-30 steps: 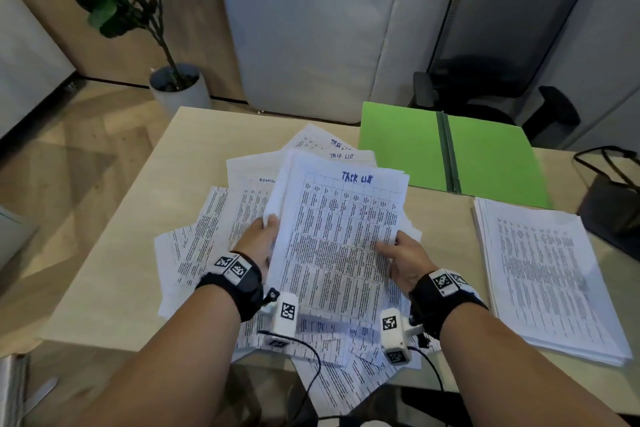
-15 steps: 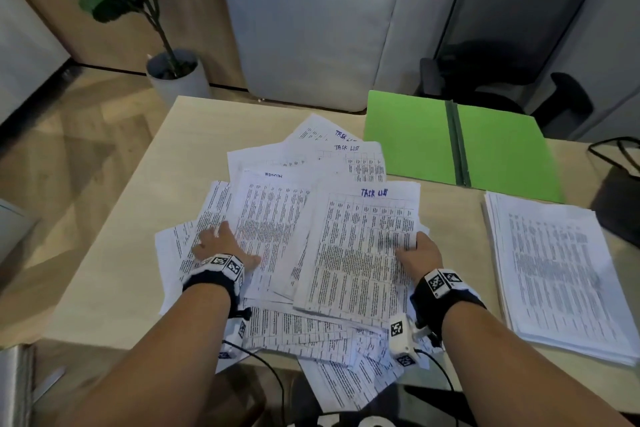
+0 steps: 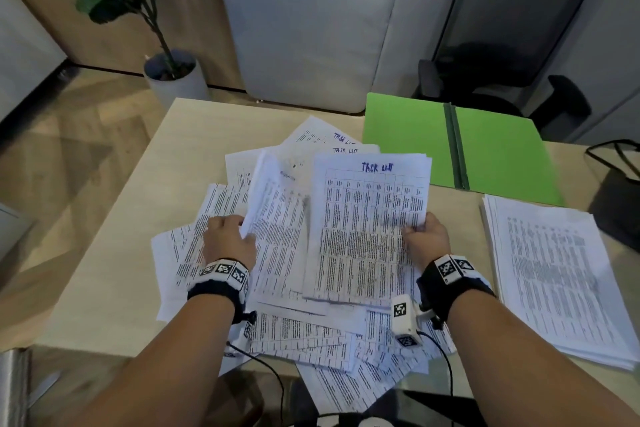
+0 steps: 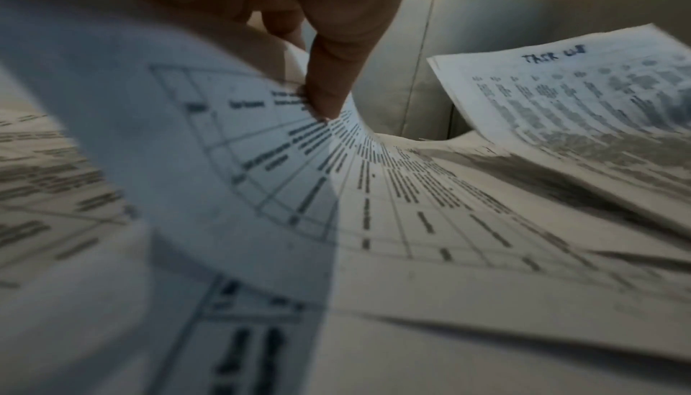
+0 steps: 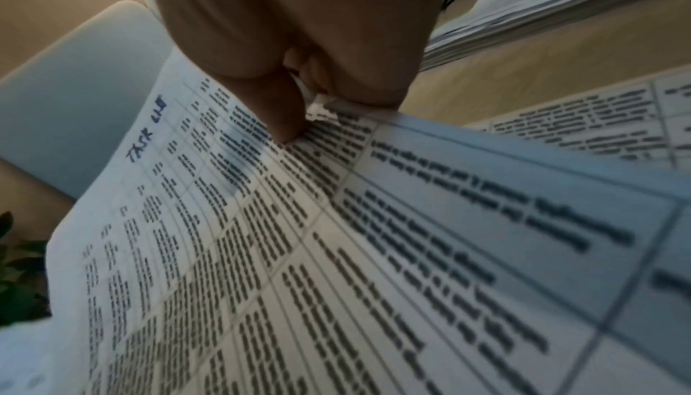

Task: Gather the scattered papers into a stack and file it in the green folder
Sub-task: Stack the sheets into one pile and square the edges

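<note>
Printed "TASK LIST" sheets lie scattered (image 3: pixel 214 211) across the middle of the wooden table (image 3: pixel 114 253). My right hand (image 3: pixel 424 236) pinches the right edge of a thin bundle of sheets (image 3: pixel 367 229), thumb on top (image 5: pixel 288 112), held slightly above the pile. My left hand (image 3: pixel 228 239) grips the left edge of another sheet (image 3: pixel 277 218) and curls it upward; in the left wrist view the fingers (image 4: pixel 329 88) press into that bent page (image 4: pixel 232 147). The green folder (image 3: pixel 460 146) lies open at the back right.
A neat stack of papers (image 3: pixel 554 274) sits at the right edge of the table. A black bag with a strap (image 3: pixel 620 191) is beyond it. Behind the table are a black office chair (image 3: pixel 512 31), a grey sofa (image 3: pixel 311 21) and a potted plant (image 3: pixel 169 69).
My left hand moved right from the far-left sheets and took hold of a sheet's edge, lifting it. The right hand kept its bundle and raised it a little.
</note>
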